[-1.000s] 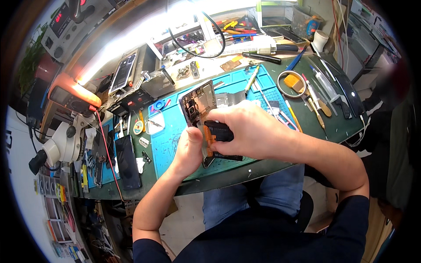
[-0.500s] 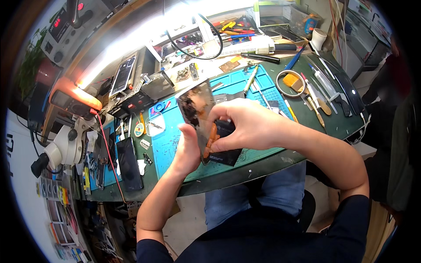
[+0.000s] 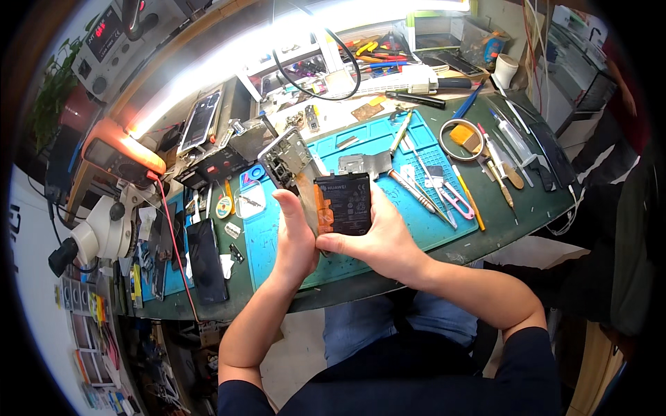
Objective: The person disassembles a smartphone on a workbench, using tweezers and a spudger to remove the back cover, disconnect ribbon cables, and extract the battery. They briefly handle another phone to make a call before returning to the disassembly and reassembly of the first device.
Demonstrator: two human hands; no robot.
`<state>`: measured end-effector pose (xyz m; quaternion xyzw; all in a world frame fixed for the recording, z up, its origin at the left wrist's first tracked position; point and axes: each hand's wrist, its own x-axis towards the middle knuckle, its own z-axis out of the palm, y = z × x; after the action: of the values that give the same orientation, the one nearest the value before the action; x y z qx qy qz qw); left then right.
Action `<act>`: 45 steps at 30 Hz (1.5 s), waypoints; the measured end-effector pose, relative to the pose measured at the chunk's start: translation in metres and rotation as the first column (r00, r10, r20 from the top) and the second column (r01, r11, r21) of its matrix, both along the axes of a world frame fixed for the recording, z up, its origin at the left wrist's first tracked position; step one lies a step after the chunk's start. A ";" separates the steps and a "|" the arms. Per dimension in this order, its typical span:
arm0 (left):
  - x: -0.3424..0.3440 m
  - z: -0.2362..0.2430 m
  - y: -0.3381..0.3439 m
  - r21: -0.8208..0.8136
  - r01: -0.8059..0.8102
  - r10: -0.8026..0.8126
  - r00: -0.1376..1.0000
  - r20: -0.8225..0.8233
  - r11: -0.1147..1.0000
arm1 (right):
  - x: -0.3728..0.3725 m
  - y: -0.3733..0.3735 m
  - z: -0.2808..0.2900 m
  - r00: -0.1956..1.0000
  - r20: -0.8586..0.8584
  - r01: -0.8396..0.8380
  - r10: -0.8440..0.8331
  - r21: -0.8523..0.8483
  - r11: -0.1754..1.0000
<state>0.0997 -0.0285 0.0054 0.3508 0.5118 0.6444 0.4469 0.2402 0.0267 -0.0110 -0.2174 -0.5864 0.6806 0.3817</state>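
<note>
Between my hands, above the blue repair mat [image 3: 277,260], are a phone frame and a phone battery. My left hand [image 3: 297,232] grips the grey metal phone frame [image 3: 286,158] from its left side, thumb up; its fingers are mostly hidden behind. The frame is tilted, with its inner side partly showing. My right hand [image 3: 381,239] holds the flat black phone battery [image 3: 350,204] by its right and lower edges, thumb at the lower left corner. A crinkled orange strip [image 3: 324,211] runs along the battery's left edge, next to the frame.
Tweezers [image 3: 413,193], a yellow pen-like tool [image 3: 469,197] and a tape roll [image 3: 462,140] lie to the right. An orange multimeter [image 3: 118,156] with a red lead stands at the left, near a dark phone [image 3: 207,260]. Behind the mat is a black device [image 3: 220,163].
The battery has turned to face up and now sits in my right hand, its orange strip flatter. The phone frame has swung leftward and tilted back. My right forearm has dropped lower.
</note>
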 end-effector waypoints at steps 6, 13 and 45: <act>-0.008 -0.008 -0.002 0.038 0.078 -0.075 0.994 -0.085 0.996 | -0.004 -0.004 0.002 0.995 -0.084 0.054 -0.057 -0.038 0.998; -0.011 -0.009 -0.006 0.023 0.111 -0.109 0.992 -0.056 0.994 | 0.002 -0.010 0.011 0.978 0.020 0.196 -0.208 0.263 0.945; -0.002 0.003 -0.002 -0.063 0.192 -0.195 0.979 -0.052 0.979 | 0.019 0.002 0.019 0.979 0.137 0.109 -0.153 0.283 0.953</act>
<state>0.0974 -0.0309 0.0080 0.4044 0.5065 0.5724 0.5023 0.2587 0.0287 0.0079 -0.2541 -0.6874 0.5468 0.4049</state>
